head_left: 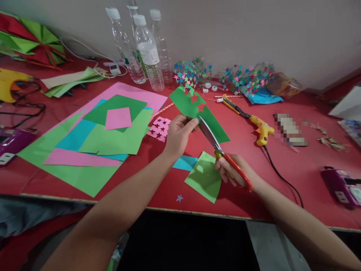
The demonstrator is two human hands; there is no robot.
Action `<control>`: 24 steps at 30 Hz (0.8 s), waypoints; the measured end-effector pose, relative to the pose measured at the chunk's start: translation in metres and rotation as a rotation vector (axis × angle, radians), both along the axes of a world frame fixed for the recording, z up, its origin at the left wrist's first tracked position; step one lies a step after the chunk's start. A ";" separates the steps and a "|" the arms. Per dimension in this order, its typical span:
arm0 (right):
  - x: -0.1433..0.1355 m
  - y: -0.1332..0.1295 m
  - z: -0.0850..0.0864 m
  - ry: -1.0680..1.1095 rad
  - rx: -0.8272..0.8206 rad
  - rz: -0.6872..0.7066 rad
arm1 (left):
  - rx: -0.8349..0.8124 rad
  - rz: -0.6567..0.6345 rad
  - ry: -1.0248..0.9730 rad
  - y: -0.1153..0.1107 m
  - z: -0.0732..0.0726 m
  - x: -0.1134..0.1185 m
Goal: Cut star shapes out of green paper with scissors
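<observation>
My left hand (180,135) pinches a dark green paper sheet (183,101) that has star-shaped holes cut through it. In my right hand (229,169) is a pair of scissors (232,167) with red handles, their blades pointing up and left. The blade tips reach the green sheet beside my left fingertips; whether they touch it I cannot tell. A pink paper piece with star holes (159,129) lies just left of my left hand. Below the scissors rest a light green paper square (204,178) and a blue paper strip (183,163), near a small star (179,198).
Colored paper sheets (93,180) overlap on the left of the red table (158,194). Several plastic bottles (149,56) stand at the back, with star clusters (191,75) beside them. A yellow glue gun (262,130) with a black cord and a purple box (342,188) lie right.
</observation>
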State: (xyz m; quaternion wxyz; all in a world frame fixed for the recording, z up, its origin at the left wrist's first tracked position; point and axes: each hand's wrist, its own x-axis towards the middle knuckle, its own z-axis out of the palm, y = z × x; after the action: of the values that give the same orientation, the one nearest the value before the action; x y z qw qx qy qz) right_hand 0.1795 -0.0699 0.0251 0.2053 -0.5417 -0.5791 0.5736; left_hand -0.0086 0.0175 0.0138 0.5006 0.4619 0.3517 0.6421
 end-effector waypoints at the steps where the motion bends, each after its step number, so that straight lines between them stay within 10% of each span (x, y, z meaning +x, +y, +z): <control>1: 0.000 0.000 0.000 0.006 0.016 0.007 | -0.001 -0.009 -0.002 0.000 0.000 0.000; 24: -0.003 0.001 0.014 -0.036 -0.019 -0.052 | 0.084 0.000 0.107 -0.002 0.007 -0.005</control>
State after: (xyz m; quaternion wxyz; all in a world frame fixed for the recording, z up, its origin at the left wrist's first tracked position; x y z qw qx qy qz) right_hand 0.1765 -0.0685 0.0388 0.2045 -0.5688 -0.5628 0.5638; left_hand -0.0137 0.0158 0.0205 0.4612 0.5162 0.3507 0.6307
